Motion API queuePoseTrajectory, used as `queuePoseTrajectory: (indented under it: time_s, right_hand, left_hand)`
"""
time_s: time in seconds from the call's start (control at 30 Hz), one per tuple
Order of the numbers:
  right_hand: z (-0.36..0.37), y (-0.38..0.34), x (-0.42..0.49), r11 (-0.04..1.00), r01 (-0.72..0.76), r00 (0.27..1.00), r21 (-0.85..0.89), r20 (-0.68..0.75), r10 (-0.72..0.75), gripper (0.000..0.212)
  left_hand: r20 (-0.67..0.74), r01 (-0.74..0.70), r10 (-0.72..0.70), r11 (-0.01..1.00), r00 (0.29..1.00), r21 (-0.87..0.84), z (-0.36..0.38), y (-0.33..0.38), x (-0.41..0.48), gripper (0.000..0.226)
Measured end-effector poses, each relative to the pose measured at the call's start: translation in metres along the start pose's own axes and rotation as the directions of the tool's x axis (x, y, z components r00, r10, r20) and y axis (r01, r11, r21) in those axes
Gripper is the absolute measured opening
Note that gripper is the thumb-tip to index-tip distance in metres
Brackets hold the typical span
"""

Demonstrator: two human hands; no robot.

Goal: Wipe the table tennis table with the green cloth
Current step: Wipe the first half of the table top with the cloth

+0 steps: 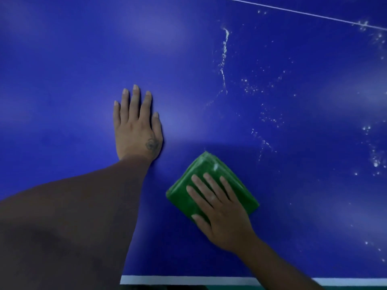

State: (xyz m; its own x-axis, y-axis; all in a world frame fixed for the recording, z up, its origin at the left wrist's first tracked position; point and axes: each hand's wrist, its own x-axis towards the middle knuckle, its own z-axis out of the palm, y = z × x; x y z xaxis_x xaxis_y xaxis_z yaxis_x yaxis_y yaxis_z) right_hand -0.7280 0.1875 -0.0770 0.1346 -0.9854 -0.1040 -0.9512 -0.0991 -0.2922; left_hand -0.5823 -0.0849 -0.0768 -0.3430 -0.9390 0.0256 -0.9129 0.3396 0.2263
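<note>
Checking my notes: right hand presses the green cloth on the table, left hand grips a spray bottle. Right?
No: the head view shows the left hand flat and empty on the table; the right hand does press the green cloth.

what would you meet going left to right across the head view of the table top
left hand flat on the blue surface → green cloth → white droplets scattered near the right edge
</note>
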Motion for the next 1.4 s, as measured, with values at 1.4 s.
queuePoseTrajectory:
  time_s: [1.4]
  right_hand:
    - [-0.08, 0.112, 0.41, 0.897, -0.437, 0.893, -0.062, -0.151, 0.424, 0.077]
  left_hand:
    - [-0.139, -0.044, 0.041, 0.999, 0.989, -0.022, 0.019, -0.006, 0.003, 0.057]
